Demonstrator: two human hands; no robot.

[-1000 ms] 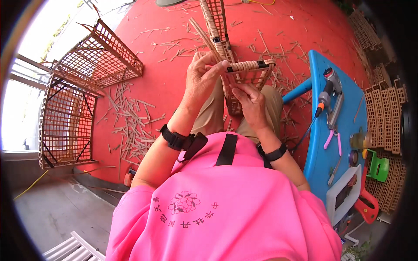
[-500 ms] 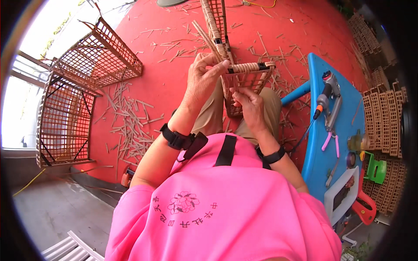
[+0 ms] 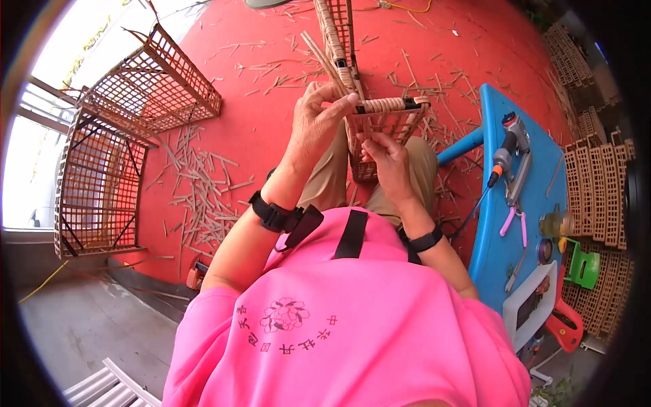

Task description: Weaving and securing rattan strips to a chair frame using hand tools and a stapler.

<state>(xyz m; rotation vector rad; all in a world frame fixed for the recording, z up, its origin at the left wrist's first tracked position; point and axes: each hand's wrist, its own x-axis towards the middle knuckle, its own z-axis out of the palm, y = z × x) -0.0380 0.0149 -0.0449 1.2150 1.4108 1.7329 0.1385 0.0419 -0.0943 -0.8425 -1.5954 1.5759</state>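
Two bare hands, seen from above, meet over a woven frame held before the person's knees, near the top centre of the view. The left hand reaches up and inward, its fingers curled closed around the corner of the woven frame and its thumb pressed on the near end of the wrapped rim. The right hand sits lower, just below that rim, palm turned inward, thumb and forefinger drawn almost together against the lattice; whether they pinch a strip cannot be told. Dark bands circle both wrists, below them a pink shirt. The floor is covered in red, littered with loose brown strips, giving way to grey flooring at lower left. On the right stands a blue table bearing a grey-and-black handheld tool, pink-handled pliers and a white tray. Beyond it are stacked tan lattice panels; at left, near a bright opening, stand large open-weave pieces. The woven frame is brown, with an open grid of thin strips, its rim bound in tight pale coils with black sections showing at the ends; a few long strips stick up beside the left hand.
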